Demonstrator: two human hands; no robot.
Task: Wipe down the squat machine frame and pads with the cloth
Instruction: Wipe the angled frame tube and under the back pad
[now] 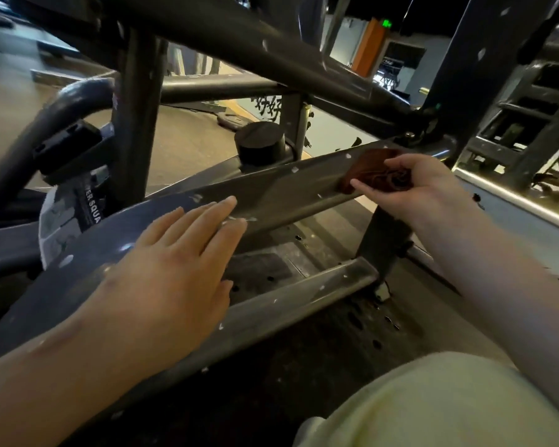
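Observation:
A grey, paint-chipped frame beam (281,185) of the squat machine slants from lower left up to the right. My left hand (171,262) lies flat on the beam's lower stretch, fingers straight. Higher up the beam, my right hand (417,185) grips a dark red patterned cloth (371,172) and holds it against the metal. A second, lower beam (304,298) runs parallel beneath. No pads are in sight.
A black rubber stopper (260,141) stands behind the beam. Upright post (136,124) and crossing tubes close in above. A curved grey handle (55,117) sits left, a chrome rail (513,201) right. My pale-clothed knee (433,404) fills the lower right over the perforated footplate (336,343).

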